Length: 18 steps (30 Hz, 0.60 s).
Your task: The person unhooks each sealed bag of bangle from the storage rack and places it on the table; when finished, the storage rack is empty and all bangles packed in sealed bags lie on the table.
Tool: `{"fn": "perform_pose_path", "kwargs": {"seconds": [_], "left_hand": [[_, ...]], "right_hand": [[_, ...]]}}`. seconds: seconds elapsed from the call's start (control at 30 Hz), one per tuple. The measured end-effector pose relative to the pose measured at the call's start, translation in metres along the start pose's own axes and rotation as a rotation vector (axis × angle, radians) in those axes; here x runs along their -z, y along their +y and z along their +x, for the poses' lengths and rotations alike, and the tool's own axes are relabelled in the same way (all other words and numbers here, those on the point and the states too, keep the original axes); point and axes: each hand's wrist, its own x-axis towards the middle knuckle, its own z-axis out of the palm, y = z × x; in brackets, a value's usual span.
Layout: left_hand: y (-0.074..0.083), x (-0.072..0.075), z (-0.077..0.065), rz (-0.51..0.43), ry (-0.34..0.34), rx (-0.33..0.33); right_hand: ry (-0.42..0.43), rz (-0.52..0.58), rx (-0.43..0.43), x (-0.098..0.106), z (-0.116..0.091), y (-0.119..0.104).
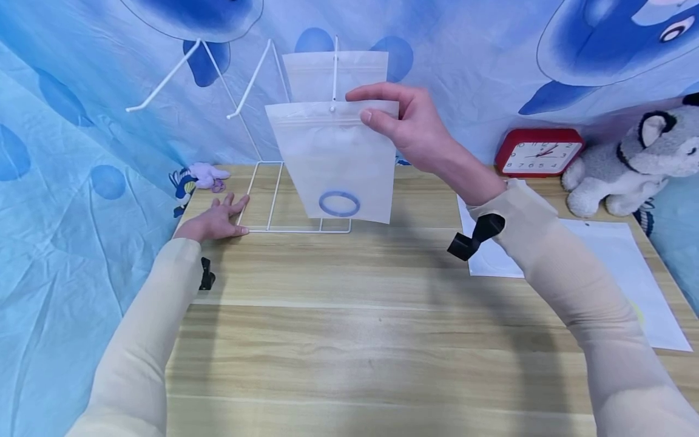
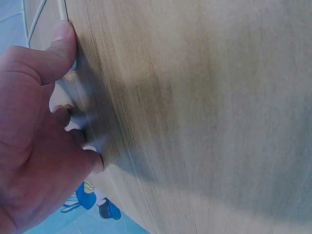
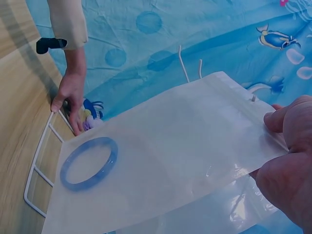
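My right hand (image 1: 412,124) pinches the top right edge of a translucent zip bag (image 1: 333,152), thumb in front and fingers behind. A blue ring (image 1: 339,215), like a bangle, shows through near the bag's bottom. The bag's top edge is at the tip of a white hook (image 1: 335,73), and in the right wrist view the hook tip (image 3: 254,98) pokes out through it. Farther back on the same hook hangs a second bag (image 1: 306,73). My left hand (image 1: 215,220) rests with spread fingers on the left front corner of the white wire rack's base (image 1: 295,230), thumb (image 2: 62,41) on the wire.
Two more bare hooks (image 1: 164,79) of the rack stick out to the left. A purple toy (image 1: 204,175) lies by the left back corner. At the right are a red clock (image 1: 540,152), a plush dog (image 1: 617,164) and white sheets (image 1: 611,255) on the wooden table (image 1: 349,352).
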Motion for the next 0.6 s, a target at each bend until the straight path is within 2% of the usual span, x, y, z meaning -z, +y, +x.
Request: {"fn": "perform_pose_path", "kwargs": {"seconds": [0.17, 0.23, 0.43, 0.6], "left_hand": [[0.002, 0.001, -0.002, -0.011, 0.002, 0.008], [0.003, 0.001, -0.002, -0.012, 0.002, 0.011], [0.003, 0.001, -0.001, 0.0, 0.003, 0.008], [0.002, 0.0, -0.001, 0.007, 0.004, 0.002]], "right_hand": [[-0.015, -0.021, 0.051, 0.002, -0.004, -0.003], [-0.021, 0.002, 0.06, 0.003, -0.006, -0.004], [-0.019, 0.007, 0.034, 0.014, -0.017, -0.009], [-0.023, 0.035, 0.024, 0.029, -0.03, -0.002]]}}
